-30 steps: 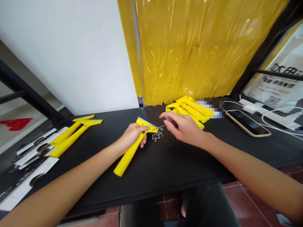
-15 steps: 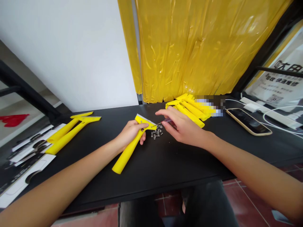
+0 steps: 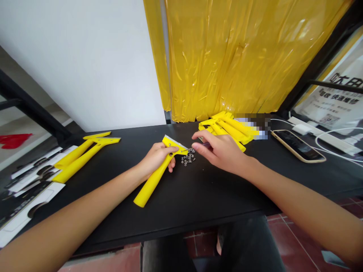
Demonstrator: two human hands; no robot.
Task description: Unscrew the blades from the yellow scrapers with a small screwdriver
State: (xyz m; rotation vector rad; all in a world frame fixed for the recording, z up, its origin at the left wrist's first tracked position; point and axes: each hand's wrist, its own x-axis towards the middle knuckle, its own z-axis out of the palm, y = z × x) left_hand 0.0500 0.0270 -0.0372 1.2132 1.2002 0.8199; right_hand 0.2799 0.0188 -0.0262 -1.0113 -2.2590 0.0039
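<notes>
Black desk (image 3: 136,223) out front, 12 o'clock being dead ahead. Left hand (image 3: 155,160) at about 12, closed snug around the head of a yellow scraper (image 3: 150,185), with a thin metal blade (image 3: 174,142) along the far edge and the handle angled down toward roughly 7 o'clock. No way to tell if the handle end is touching the desk or floating just above it. Right hand (image 3: 222,151) at about 1 o'clock, narrow pinch between thumb and fingers on what looks like a small driver (image 3: 205,145), mostly hidden by the fingers, so tip position is anyone's guess. Little pile of tiny metal screws (image 3: 187,156) at 12, just beside the scraper head and between both hands. Heap of more yellow scrapers (image 3: 224,126) at 1 o'clock, near the back edge, with a blurred patch (image 3: 252,126) right next to it. Two more yellow scrapers (image 3: 85,156) lying at 10 o'clock, and a row of white-and-black cards (image 3: 34,185) at 9. Phone (image 3: 297,146) in a gold case at 2 o'clock, power strip (image 3: 320,136) and white cables (image 3: 337,132) just past it. Shiny yellow plastic sheet (image 3: 227,56) hanging behind the desk at 12, printed poster (image 3: 334,98) off at 2.
</notes>
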